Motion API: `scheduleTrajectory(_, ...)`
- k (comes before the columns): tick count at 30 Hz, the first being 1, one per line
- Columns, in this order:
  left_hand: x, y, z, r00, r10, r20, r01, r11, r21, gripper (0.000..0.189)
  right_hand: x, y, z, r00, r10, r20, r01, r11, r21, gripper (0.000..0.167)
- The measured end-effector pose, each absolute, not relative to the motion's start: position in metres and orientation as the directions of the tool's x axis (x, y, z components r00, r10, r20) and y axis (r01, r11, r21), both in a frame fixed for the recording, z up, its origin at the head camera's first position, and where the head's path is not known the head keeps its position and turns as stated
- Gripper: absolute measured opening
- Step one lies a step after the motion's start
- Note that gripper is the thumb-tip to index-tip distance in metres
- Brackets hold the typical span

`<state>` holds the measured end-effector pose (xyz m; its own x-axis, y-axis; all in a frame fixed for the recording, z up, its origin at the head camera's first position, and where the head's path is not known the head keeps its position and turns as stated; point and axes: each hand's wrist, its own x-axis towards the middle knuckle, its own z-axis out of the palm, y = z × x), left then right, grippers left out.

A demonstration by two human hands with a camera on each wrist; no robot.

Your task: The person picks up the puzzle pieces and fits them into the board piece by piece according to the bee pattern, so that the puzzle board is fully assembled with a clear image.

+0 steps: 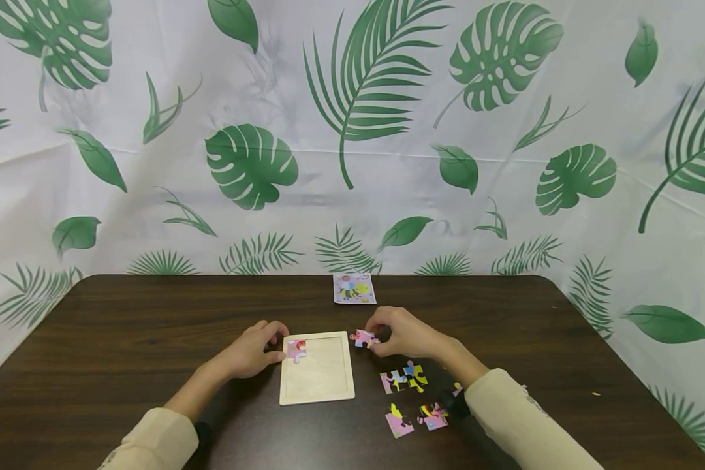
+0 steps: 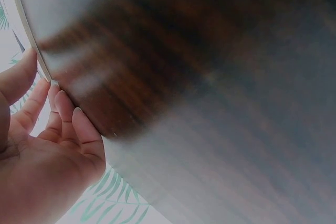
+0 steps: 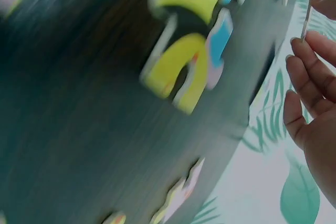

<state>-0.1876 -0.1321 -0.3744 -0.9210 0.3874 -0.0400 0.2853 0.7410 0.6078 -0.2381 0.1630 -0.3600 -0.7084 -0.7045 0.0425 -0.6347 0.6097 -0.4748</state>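
My left hand [image 1: 252,349] holds the left edge of a light wooden puzzle tray [image 1: 317,399], thumb and index finger at its upper left corner. The left wrist view shows the tray's edge [image 2: 27,22] at the fingertips. One pink puzzle piece with a red part [image 1: 296,350] lies in the tray's upper left corner. Just beyond the tray's right side, my right hand [image 1: 408,334] pinches another pink puzzle piece [image 1: 363,338] between thumb and fingers. In the right wrist view this piece [image 3: 307,17] appears edge-on, raised off the table.
Several loose pieces lie right of the tray, including a joined-looking yellow and blue group [image 1: 411,376], a pink and yellow piece [image 1: 398,422] and a pink piece with red and yellow [image 1: 433,416]. A bee picture card [image 1: 354,289] lies at the dark table's [image 1: 170,313] back edge.
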Motion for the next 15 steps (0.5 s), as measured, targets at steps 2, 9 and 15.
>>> scheduleTrajectory(2,-0.188,-0.132,-0.374,-0.921,0.388,-0.04,0.285,0.74,0.608,0.029,-0.238,0.157,-0.36,-0.704,-0.71,0.026,-0.633,0.61,-0.476,0.022)
scheduleTrajectory(9,-0.189,-0.132,-0.375,-0.921,0.387,-0.043,0.283,0.741,0.608,0.029,-0.236,0.136,-0.361,-0.667,-0.745,0.017,-0.661,0.58,-0.476,0.022)
scheduleTrajectory(15,-0.189,-0.133,-0.377,-0.924,0.381,-0.039,0.283,0.749,0.599,0.028,-0.233,0.121,-0.361,-0.639,-0.769,0.013,-0.694,0.569,-0.442,0.024)
